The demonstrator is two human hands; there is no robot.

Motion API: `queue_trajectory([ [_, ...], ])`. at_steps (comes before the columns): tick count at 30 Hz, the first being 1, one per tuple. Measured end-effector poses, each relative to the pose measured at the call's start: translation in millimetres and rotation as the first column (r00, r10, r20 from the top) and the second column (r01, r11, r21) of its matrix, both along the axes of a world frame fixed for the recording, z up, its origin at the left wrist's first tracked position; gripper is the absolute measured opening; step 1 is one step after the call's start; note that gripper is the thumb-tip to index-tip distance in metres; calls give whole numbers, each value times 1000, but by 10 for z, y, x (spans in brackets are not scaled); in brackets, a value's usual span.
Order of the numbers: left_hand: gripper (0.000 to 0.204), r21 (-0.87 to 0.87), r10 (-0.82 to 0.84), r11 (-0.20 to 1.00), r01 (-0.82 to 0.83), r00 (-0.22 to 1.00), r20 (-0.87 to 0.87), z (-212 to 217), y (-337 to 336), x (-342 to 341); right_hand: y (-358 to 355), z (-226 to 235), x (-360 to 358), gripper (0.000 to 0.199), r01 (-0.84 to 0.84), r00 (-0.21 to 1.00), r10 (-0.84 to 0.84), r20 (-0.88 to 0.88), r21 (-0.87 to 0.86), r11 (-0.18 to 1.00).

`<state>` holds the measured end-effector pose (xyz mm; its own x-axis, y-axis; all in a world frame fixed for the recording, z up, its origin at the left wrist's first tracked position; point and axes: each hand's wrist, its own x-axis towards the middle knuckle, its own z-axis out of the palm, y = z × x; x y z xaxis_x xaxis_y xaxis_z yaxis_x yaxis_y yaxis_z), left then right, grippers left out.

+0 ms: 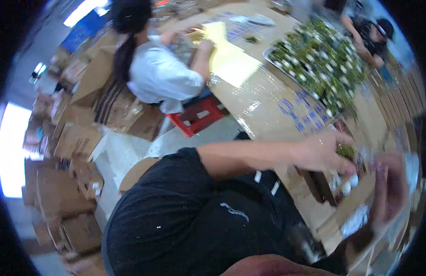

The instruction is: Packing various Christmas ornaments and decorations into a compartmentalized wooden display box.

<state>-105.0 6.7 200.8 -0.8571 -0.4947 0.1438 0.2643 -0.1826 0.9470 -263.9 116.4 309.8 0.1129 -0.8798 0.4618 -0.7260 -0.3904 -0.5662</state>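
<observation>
My left hand (321, 151) reaches over an open cardboard box (321, 186) on the table, thumb and fingers apart. Between them shows a small green bunch (345, 151), apparently beyond the hand and not gripped. Small white rounded pieces (346, 187) lie in the box below that hand. My right hand (390, 181) is raised at the right of the box, its fingers smeared by motion. A pale, clear-looking item (411, 171) shows beside it; whether the hand holds it is unclear. A crumpled clear plastic packet (355, 221) lies near my right wrist.
A tray (270, 59) heaped with green sprigs and white pieces (319, 60) stands on the cardboard-covered table (254, 103). One person (160, 69) handles yellow sheets (231, 60) at the left; another (371, 39) works at far right. A red stool (197, 117) and stacked cartons (61, 188) stand leftward.
</observation>
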Motion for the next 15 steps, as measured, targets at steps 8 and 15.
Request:
queue_trajectory([
  [8,66,446,140,893,-56,977,-158,80,304,-187,317,-496,157,8,-51,794,-149,-589,-308,950],
  [15,30,251,290,926,-281,957,1,87,309,-304,268,-770,241,16,84,827,-286,-484,-398,914],
])
